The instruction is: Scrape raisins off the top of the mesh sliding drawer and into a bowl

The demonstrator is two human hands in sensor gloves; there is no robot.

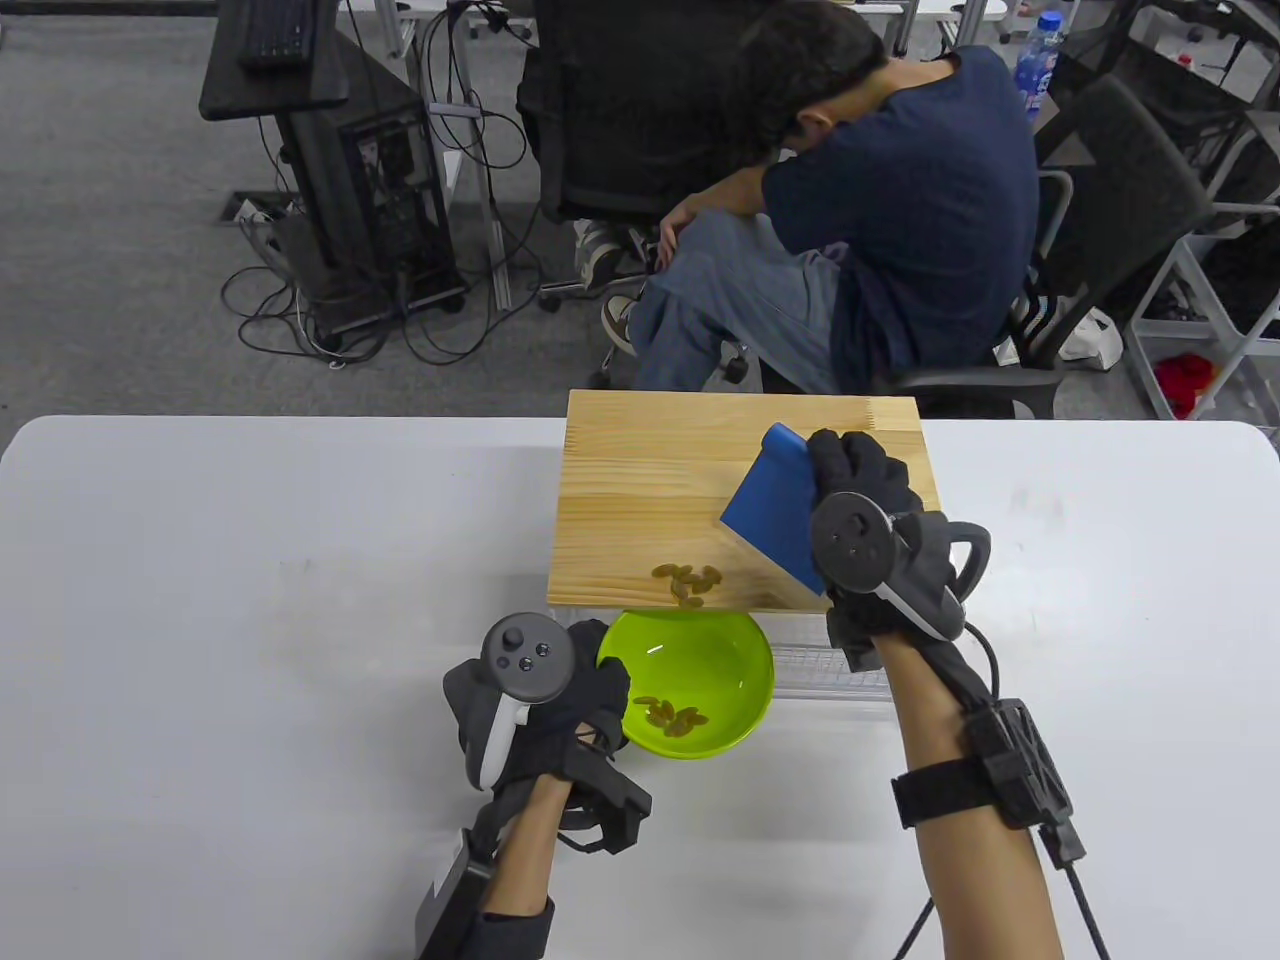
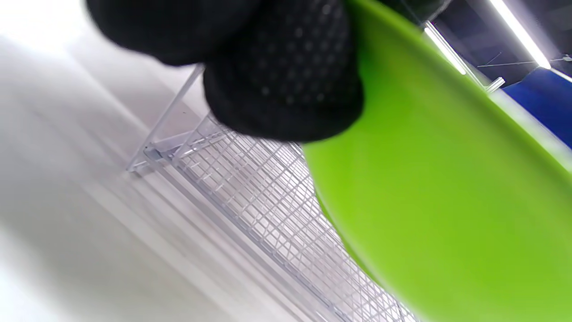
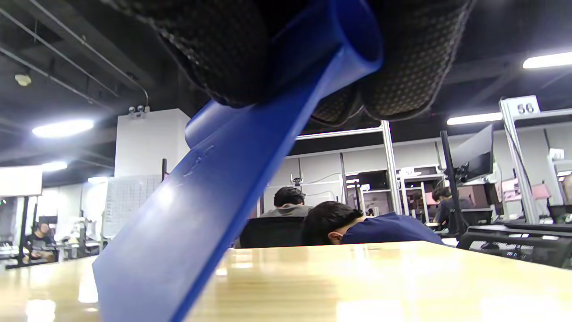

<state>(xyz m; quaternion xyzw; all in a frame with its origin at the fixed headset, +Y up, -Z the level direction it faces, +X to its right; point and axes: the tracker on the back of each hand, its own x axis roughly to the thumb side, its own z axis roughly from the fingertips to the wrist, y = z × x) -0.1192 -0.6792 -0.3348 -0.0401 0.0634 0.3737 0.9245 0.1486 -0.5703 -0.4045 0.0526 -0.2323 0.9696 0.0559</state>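
Observation:
A wooden top (image 1: 660, 480) covers the white mesh drawer (image 1: 830, 672), whose wire grid (image 2: 250, 197) shows in the left wrist view. A few raisins (image 1: 688, 580) lie at the board's near edge. Just below that edge stands a green bowl (image 1: 700, 672) with more raisins (image 1: 676, 715) inside. My left hand (image 1: 590, 700) grips the bowl's left rim (image 2: 402, 147). My right hand (image 1: 860, 480) holds a blue scraper (image 1: 775, 520) by its rolled handle, its blade (image 3: 187, 232) tilted down onto the wood (image 3: 357, 281) to the right of the raisins.
The drawer stands on a white table (image 1: 250, 600). A person (image 1: 860, 230) sits bent over on an office chair just beyond the table's far edge. A computer stand with cables (image 1: 340, 180) is on the floor at back left.

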